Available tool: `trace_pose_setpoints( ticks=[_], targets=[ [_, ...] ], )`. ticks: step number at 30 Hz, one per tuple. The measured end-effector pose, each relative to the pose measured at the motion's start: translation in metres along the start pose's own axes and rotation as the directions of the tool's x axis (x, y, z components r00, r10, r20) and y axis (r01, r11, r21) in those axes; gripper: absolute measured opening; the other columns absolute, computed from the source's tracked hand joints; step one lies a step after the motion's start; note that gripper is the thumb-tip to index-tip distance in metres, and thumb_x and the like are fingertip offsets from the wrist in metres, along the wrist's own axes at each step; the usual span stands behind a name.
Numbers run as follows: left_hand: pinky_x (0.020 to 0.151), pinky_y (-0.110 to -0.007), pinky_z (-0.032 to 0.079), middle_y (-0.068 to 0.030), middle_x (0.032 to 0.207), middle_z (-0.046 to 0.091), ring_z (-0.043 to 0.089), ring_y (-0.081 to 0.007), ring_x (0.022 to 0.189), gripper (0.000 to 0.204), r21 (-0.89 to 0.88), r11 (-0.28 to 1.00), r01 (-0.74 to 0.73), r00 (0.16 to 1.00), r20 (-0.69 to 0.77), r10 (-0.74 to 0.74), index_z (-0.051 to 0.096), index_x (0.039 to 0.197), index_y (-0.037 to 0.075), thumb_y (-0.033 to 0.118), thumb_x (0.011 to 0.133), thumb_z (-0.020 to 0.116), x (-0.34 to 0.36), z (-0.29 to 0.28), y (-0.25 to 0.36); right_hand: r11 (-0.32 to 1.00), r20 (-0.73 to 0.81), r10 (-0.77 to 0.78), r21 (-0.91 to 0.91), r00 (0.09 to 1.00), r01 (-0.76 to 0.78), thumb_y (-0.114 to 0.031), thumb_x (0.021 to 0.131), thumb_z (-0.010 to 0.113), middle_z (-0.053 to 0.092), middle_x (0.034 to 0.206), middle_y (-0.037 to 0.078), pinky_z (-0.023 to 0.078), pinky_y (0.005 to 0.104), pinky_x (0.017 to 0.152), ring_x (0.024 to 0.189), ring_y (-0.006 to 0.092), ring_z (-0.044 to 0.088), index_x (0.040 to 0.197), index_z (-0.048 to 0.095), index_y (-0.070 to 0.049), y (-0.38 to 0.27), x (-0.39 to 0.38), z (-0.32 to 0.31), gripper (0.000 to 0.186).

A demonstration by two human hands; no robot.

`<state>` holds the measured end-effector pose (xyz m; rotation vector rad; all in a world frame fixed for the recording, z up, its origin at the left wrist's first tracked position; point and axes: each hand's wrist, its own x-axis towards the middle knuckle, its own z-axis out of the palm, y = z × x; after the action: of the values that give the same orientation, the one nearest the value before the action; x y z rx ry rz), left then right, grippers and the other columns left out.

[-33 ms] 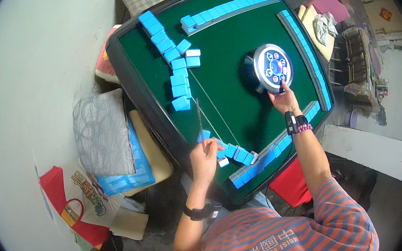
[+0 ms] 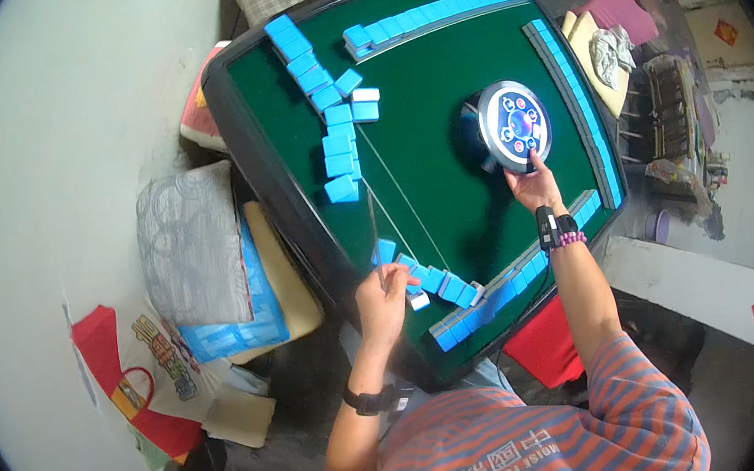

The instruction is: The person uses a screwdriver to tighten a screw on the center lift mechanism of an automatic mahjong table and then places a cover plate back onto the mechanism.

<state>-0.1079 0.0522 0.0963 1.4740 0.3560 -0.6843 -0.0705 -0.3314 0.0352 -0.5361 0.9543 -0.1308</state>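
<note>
A thin dark rod stands nearly upright in my left hand, its fingers closed around the lower end; the kind of tool cannot be made out. That hand is at the near left of a green-topped mahjong table, beside several blue-backed mahjong tiles. My right hand grips the near edge of a round control console, thumb on its top face by the buttons. The console is silver-rimmed, tilted, and seems raised above the felt. The fingers under its edge are hidden.
Rows of tiles line the far, right and near sides. Uneven tiles lie along the left. Thin pale seams cross the felt. Stacked cushions stand left of the table, a red seat at its near edge.
The view has shifted slightly, and the rod looks a little more upright. Both hands keep their holds almost unmoved.
</note>
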Motion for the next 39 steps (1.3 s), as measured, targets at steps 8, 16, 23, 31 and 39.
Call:
trace_pose_setpoints(
  ticks=[8, 16, 23, 31, 39],
  targets=[
    [0.042, -0.019, 0.035, -0.0047, 0.080, 0.073, 0.046, -0.0016, 0.049, 0.017, -0.072, 0.997, -0.010, 0.997, -0.076, 0.005, 0.065, 0.098, 0.001, 0.015, 0.098, 0.056, -0.030, -0.025, -0.047, 0.996, 0.046, -0.022, 0.092, 0.999, 0.018, -0.023, 0.094, 0.067, 0.066, 0.122, 0.012, 0.051, 0.0420, 0.101, 0.114, 0.0273, 0.063, 0.121, 0.059, -0.002, -0.011, 0.015, -0.025, 0.036],
    [0.047, -0.019, 0.033, -0.0050, 0.078, 0.071, 0.044, -0.0006, 0.051, 0.013, -0.232, 0.973, 0.001, 0.989, -0.147, -0.036, 0.066, 0.100, 0.001, 0.010, 0.099, 0.056, -0.035, -0.040, -0.063, 0.998, 0.133, -0.040, -0.042, 0.990, 0.046, -0.023, 0.096, 0.064, 0.071, 0.113, 0.011, 0.055, 0.0390, 0.095, 0.104, 0.0237, 0.067, 0.111, 0.065, -0.003, -0.012, 0.005, -0.017, 0.025],
    [0.047, -0.018, 0.031, -0.0050, 0.075, 0.068, 0.043, 0.0000, 0.052, 0.012, -0.395, 0.919, -0.019, 0.987, -0.153, -0.045, 0.065, 0.101, 0.001, 0.008, 0.099, 0.055, -0.031, -0.043, -0.085, 0.991, 0.117, -0.096, -0.085, 0.989, 0.106, -0.021, 0.097, 0.063, 0.069, 0.116, 0.012, 0.055, 0.0391, 0.096, 0.108, 0.0253, 0.066, 0.119, 0.062, -0.003, -0.019, 0.003, -0.026, 0.028],
    [0.045, -0.018, 0.029, -0.0062, 0.073, 0.068, 0.042, 0.0005, 0.051, 0.013, -0.427, 0.901, 0.079, 0.990, -0.073, -0.121, 0.064, 0.102, 0.001, 0.010, 0.100, 0.055, -0.021, -0.049, -0.099, 0.987, 0.241, -0.064, -0.127, 0.969, 0.097, -0.016, 0.101, 0.053, 0.050, 0.143, 0.019, 0.054, 0.0394, 0.099, 0.128, 0.0297, 0.053, 0.142, 0.044, -0.002, -0.012, -0.006, -0.011, 0.045],
    [0.048, -0.019, 0.031, -0.0060, 0.072, 0.067, 0.045, -0.0006, 0.052, 0.012, -0.430, 0.898, 0.090, 0.991, -0.053, -0.125, 0.064, 0.100, 0.001, 0.008, 0.099, 0.054, -0.020, -0.057, -0.103, 0.989, 0.231, -0.047, -0.123, 0.972, 0.077, -0.016, 0.100, 0.054, 0.048, 0.144, 0.021, 0.055, 0.0393, 0.099, 0.127, 0.0297, 0.054, 0.143, 0.043, -0.003, -0.020, -0.004, -0.008, 0.046]
  ],
)
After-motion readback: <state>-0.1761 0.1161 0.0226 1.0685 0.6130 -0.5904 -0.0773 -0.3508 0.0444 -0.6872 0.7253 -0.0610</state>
